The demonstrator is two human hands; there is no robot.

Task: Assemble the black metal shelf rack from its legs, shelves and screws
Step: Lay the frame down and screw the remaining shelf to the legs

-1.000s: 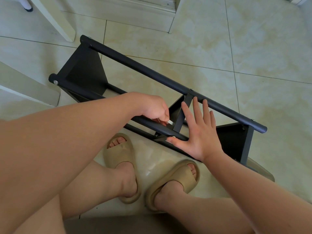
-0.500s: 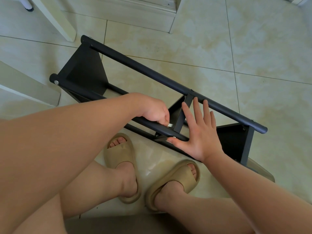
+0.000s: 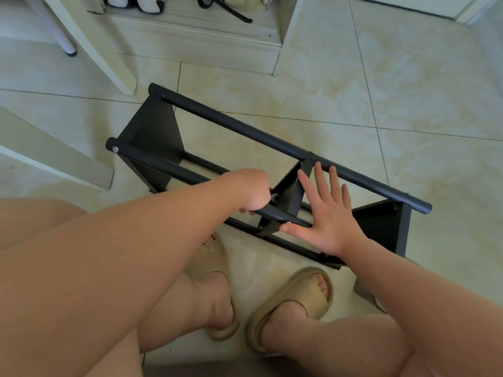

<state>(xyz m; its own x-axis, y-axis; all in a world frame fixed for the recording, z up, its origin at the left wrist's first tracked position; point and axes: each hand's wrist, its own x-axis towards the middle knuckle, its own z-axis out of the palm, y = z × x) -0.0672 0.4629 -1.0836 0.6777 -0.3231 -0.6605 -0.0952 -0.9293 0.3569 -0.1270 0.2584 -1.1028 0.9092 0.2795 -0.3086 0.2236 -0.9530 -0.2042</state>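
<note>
The black rack [image 3: 245,129] lies on its side on the pale tiled floor [image 3: 408,91], just in front of the person's feet, with its long round legs running from upper left to lower right. A flat shelf [image 3: 155,131] closes the left end, another shelf [image 3: 381,227] stands at the right end, and a middle shelf [image 3: 288,191] sits between the far leg and the near leg [image 3: 168,166]. The left hand [image 3: 250,194] is curled into a tight fist over the near leg, just left of the middle shelf, and it grips a small tool [image 3: 273,198] whose dark tip pokes out toward that shelf; what kind of tool it is cannot be told. The right hand [image 3: 326,213] lies flat with the fingers straight and spread wide, holding nothing, the palm pressed on the right face of the middle shelf and the fingertips reaching up near the far leg. Its thumb rests along the near leg, just beside a silver screw [image 3: 288,223]. Two tan slippers [image 3: 307,292] are on the feet below the rack. White furniture legs [image 3: 89,42] stand on the floor at the upper left.
</note>
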